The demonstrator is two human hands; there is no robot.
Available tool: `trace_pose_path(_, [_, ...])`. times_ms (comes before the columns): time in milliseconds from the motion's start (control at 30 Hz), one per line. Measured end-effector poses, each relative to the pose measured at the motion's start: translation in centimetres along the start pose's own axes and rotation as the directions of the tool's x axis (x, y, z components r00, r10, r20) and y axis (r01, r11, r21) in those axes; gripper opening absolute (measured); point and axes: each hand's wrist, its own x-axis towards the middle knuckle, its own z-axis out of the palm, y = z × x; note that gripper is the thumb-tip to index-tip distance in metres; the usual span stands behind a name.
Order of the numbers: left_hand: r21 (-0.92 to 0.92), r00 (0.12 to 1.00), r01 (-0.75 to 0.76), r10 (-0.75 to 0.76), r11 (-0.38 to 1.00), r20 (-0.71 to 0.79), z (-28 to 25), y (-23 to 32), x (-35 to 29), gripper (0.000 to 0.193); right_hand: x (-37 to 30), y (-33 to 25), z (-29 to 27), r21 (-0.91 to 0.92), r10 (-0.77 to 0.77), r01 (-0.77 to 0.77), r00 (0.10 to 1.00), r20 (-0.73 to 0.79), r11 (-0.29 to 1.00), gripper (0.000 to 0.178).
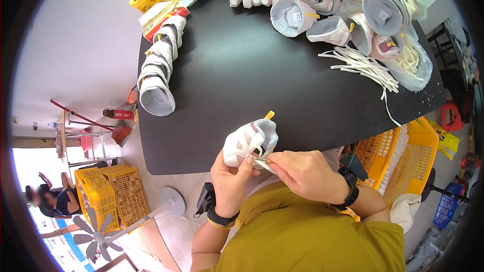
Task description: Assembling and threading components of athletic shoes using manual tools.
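A small white and pale pink shoe upper (238,144) with a grey lining and a yellow pull tab is held over the near edge of the black table. My left hand (228,184) grips it by its near end, thumb on top and fingers curled beneath. Beside that thumb, my right hand (308,175) pinches a flat white shoelace (264,165) at the shoe's opening. The fingers hide the lace's end and the eyelets it lies against. Dark straps with small devices circle both wrists.
Nested shoe uppers (160,63) form a row along the table's (227,65) left edge. More uppers (294,16) pile up at the far right, near loose white laces (364,66) and a plastic bag (416,65). Yellow crates (422,146) stand at right; a fan (101,236) stands lower left.
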Motion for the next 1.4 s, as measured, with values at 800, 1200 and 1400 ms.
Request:
trace_pose_path(800, [0.552,0.922,-0.357,0.381,0.754,0.077,0.2,-0.7,-0.6,0.017,-0.3,-0.1,0.6,-0.311,-0.053,0.038,0.998,-0.039,0.950,0.011])
trace_pose_path(1200, [0.775,0.778,-0.522,0.570,0.355,0.263,1.1,-1.0,1.2,0.014,1.2,0.1,-0.3,-0.748,-0.241,0.246,0.963,0.118,0.616,0.014])
trace_pose_path(1400, [0.791,0.710,-0.562,0.632,0.243,0.310,1.3,-2.0,1.7,0.020,3.3,3.0,-0.2,0.394,0.195,-0.347,0.906,0.376,0.851,0.015])
